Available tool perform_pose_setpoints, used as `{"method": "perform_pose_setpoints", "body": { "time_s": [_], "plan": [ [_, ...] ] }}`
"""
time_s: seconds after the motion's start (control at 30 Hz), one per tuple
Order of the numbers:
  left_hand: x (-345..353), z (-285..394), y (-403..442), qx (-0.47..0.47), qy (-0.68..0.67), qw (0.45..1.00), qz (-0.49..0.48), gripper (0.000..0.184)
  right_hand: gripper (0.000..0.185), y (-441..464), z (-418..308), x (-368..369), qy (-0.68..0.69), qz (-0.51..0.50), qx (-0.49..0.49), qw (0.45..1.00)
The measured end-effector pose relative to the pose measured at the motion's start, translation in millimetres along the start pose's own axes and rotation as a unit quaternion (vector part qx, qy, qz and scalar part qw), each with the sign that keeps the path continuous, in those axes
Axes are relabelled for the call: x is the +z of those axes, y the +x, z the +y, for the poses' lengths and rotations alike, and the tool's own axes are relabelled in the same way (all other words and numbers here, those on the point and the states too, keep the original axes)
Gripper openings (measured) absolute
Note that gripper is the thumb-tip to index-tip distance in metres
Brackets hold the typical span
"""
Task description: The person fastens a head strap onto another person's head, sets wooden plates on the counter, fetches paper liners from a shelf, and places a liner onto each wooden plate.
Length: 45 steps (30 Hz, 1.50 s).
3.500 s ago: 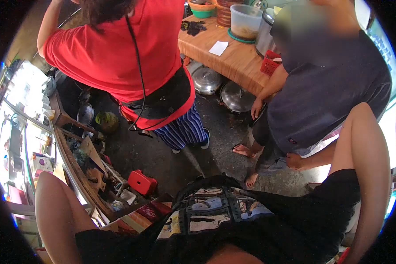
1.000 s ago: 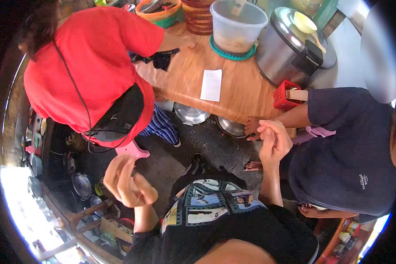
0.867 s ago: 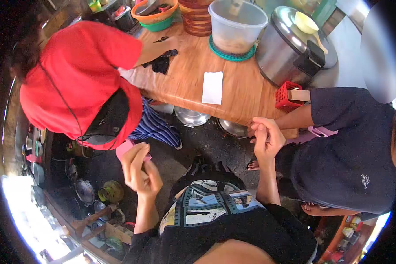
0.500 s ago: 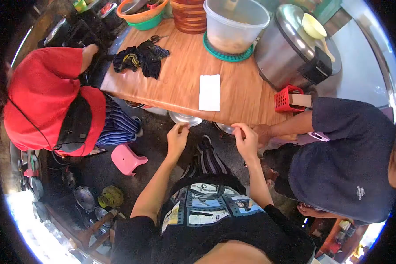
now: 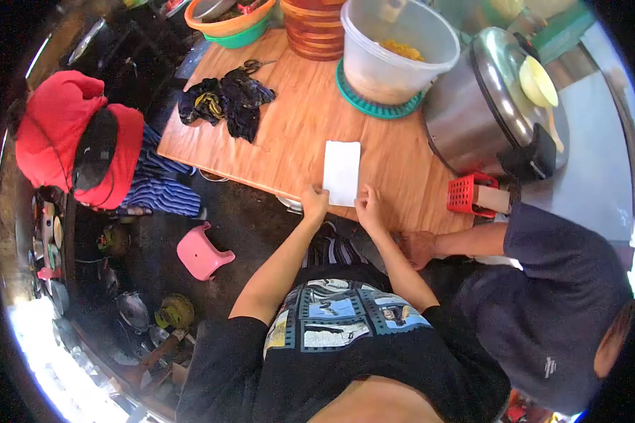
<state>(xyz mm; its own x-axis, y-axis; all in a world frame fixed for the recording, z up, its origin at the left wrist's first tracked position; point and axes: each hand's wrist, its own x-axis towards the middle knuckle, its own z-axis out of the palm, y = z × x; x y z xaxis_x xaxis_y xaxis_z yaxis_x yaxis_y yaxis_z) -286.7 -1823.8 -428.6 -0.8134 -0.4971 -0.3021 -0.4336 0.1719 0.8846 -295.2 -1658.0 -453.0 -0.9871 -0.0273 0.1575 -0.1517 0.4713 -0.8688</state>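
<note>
Left hand [image 5: 315, 203] and right hand [image 5: 368, 209] at the paper [image 5: 342, 171]
Both curled, grip unclear; light, even pressure avoids creases.

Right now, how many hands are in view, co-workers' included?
3: the wearer's left hand and right hand, at the near end of the white paper; farther right, the dark-shirted person's hand. That person's other hand and both hands of the red-shirted person aren't visible.

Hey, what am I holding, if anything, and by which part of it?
It can't be told for sure: the left hand and right hand are at the near corners of the paper, but no grip clearly shows.
</note>
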Motion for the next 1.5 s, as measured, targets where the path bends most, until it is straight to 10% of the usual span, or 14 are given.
{"method": "perform_pose_setpoints", "body": {
  "time_s": [0.43,0.67,1.0,1.5],
  "plan": [
    [-85,-24,52,0.058,-0.049,0.997,0.018,0.029,0.024,61,-57,51,-0.011,-0.131,0.061,0.989],
    [-254,-26,127,-0.042,-0.253,0.962,0.096,0.029,0.044,176,-171,209,-0.031,-0.182,-0.266,0.946],
    [-321,-73,231,-0.096,-0.248,0.954,0.137,0.034,0.055,268,-222,416,-0.243,-0.299,-0.366,0.847],
    [-339,-90,266,-0.047,-0.198,0.963,0.175,0.021,0.037,345,-198,437,-0.303,-0.077,-0.272,0.910]
  ]
}}
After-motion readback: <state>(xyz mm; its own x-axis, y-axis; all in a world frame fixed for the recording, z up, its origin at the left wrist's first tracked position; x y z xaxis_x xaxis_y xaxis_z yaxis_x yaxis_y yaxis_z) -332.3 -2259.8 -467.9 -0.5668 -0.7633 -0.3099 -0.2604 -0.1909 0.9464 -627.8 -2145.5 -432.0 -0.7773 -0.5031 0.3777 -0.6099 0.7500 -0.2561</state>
